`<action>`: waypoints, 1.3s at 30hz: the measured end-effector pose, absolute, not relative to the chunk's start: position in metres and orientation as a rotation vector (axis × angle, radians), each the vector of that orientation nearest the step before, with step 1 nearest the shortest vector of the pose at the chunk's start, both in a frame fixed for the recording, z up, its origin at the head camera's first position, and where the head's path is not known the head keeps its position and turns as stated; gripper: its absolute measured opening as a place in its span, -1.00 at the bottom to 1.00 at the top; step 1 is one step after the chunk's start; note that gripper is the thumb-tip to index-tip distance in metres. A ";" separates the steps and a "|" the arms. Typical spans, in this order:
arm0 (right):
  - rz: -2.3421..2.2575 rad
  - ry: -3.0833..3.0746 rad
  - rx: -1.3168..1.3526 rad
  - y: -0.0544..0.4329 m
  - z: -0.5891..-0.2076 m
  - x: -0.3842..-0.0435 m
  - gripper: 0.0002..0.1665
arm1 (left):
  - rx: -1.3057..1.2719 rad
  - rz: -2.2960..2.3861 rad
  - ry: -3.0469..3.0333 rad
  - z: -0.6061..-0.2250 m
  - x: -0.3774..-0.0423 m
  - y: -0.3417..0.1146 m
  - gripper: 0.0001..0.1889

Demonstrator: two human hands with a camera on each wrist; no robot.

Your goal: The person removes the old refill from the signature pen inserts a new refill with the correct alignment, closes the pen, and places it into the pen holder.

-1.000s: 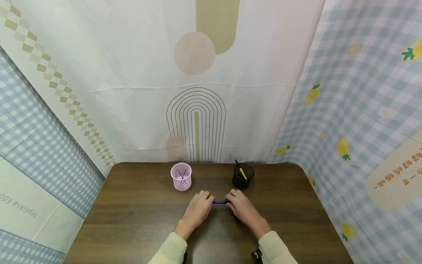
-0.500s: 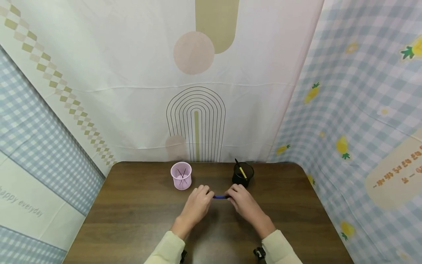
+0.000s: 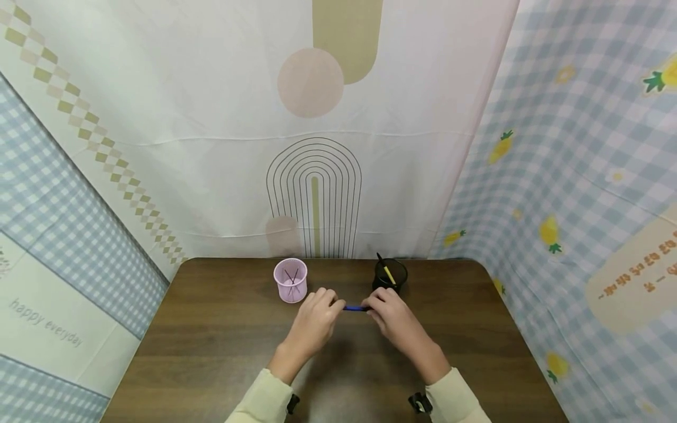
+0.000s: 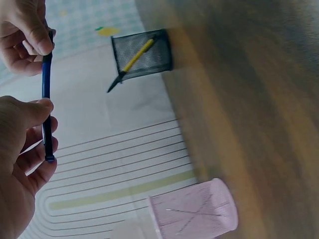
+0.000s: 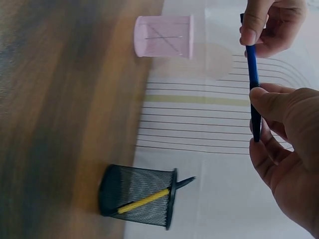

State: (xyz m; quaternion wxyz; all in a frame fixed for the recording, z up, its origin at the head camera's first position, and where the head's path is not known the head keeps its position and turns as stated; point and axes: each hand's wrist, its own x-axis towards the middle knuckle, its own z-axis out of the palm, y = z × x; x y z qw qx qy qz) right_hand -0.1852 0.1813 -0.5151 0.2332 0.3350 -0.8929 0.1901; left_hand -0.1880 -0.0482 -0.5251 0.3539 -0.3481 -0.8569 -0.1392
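Observation:
A blue pen with black ends spans both hands, level from left to right above the table. My left hand pinches one end of it between thumb and fingers; in the left wrist view the blunt black end shows by those fingertips. At the other end my right hand grips the pen, its dark tapered tip showing in the right wrist view. Behind my right hand stands a black mesh pen cup holding a yellow-and-black pen. The pink cup stands beyond my left hand.
Two thin dark lines cross inside the pink cup. Both cups stand near the far edge of the brown wooden table. A patterned white cloth hangs right behind that edge, and a checked cloth hangs at the right.
Both hands have moved away from me, up in the head view, carrying the blue pen with them. My right hand now overlaps the bottom of the black cup. Both cups stay put.

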 end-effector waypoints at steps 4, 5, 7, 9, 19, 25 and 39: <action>0.559 -2.434 0.922 0.182 -0.503 -0.183 -0.73 | -0.898 -0.369 -2.191 -0.513 -0.186 -0.049 -0.88; 0.569 -2.429 0.924 0.182 -0.500 -0.183 -0.73 | -0.897 -0.367 -2.185 -0.510 -0.185 -0.049 -0.88; 0.591 -2.419 0.929 0.182 -0.494 -0.181 -0.72 | -0.897 -0.356 -2.173 -0.504 -0.184 -0.049 -0.87; 0.606 -2.409 0.937 0.183 -0.488 -0.180 -0.74 | -0.896 -0.351 -2.162 -0.499 -0.183 -0.049 -0.86; 0.617 -2.355 0.945 0.184 -0.469 -0.176 -0.70 | -0.897 -0.373 -2.162 -0.482 -0.179 -0.049 -0.89; 0.696 -2.368 0.915 0.188 -0.463 -0.176 -0.69 | -0.895 -0.399 -2.161 -0.476 -0.179 -0.049 -0.88; 0.932 -2.678 0.656 0.201 -0.457 -0.178 -0.79 | -0.880 -0.429 -2.161 -0.471 -0.179 -0.051 -0.89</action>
